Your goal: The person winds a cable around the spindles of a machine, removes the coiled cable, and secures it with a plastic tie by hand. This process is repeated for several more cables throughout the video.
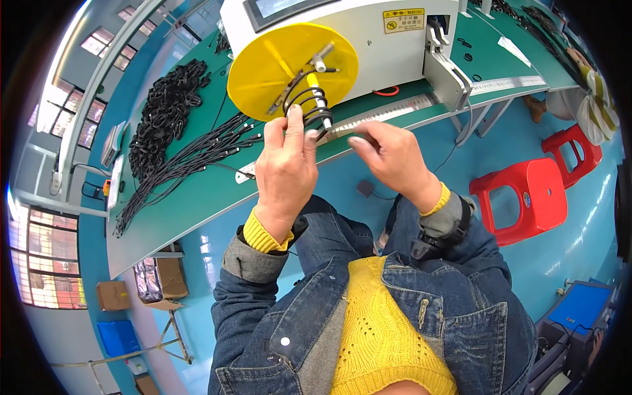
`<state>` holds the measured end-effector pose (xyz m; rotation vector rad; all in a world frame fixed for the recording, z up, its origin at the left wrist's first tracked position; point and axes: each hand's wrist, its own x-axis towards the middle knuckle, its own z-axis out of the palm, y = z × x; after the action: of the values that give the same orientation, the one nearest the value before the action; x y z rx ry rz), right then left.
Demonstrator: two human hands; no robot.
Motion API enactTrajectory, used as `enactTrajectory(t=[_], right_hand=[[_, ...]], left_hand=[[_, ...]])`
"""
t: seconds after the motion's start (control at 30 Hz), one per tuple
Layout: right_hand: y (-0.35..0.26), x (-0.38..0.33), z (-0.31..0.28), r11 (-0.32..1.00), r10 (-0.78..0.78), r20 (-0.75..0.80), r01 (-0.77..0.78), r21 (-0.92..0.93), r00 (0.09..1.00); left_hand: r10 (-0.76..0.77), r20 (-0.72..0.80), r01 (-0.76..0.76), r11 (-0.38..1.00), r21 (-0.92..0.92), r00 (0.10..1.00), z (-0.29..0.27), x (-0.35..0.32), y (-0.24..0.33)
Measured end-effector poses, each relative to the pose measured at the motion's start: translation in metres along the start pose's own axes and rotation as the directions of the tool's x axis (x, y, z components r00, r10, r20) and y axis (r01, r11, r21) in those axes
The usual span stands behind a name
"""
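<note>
Denim sleeves and a yellow knitted front fill the near edge at six o'clock; above them the left hand [284, 170] is raised, its fingertips pinching a coil of black cable [309, 105] wound on the pegs of the yellow disc [276, 69] at twelve o'clock; the right hand [390, 158] sits at its three o'clock, fingers curled and pressed together, apparently nipping the cable's loose end, though the strand there is too thin to follow. By my reading the winding is finished and the coil is being freed; lifting it calls for a firm pinch so the loops stay together. Bundled cables [164, 115] lie on the green counter [197, 197] at ten o'clock; the white machine [368, 39] is cut off at the top; the left thumb is hidden.
</note>
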<state>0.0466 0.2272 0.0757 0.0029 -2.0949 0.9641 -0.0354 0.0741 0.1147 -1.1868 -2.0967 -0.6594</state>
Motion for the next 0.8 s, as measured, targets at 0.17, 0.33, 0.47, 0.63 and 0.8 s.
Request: enactTrajectory(t=[0.17,0.33,0.47,0.63,0.8], right_hand=[[-0.003,0.022,0.008,0.998,-0.063,0.075,0.064,-0.019,0.995],[0.009,0.031,0.009,0.996,-0.086,0.046,0.086,-0.010,0.995],[0.021,0.040,0.013,0.992,-0.123,0.047,0.122,0.013,0.991],[0.025,0.043,0.022,0.981,-0.014,0.148,-0.015,0.193,0.989],[0.027,0.045,0.023,0.948,-0.006,0.159,-0.045,0.315,0.987]], left_hand=[[-0.047,0.112,0.035,0.994,0.106,0.993,-0.014,0.010,0.010],[-0.121,0.324,0.126,0.992,0.006,0.938,-0.017,0.012,-0.014],[0.009,0.466,0.044,0.994,-0.103,0.885,-0.015,0.020,-0.032],[0.000,0.473,0.140,0.956,-0.260,0.881,-0.017,0.022,-0.030],[0.054,0.308,0.031,0.964,-0.264,0.950,-0.009,0.021,-0.030]])
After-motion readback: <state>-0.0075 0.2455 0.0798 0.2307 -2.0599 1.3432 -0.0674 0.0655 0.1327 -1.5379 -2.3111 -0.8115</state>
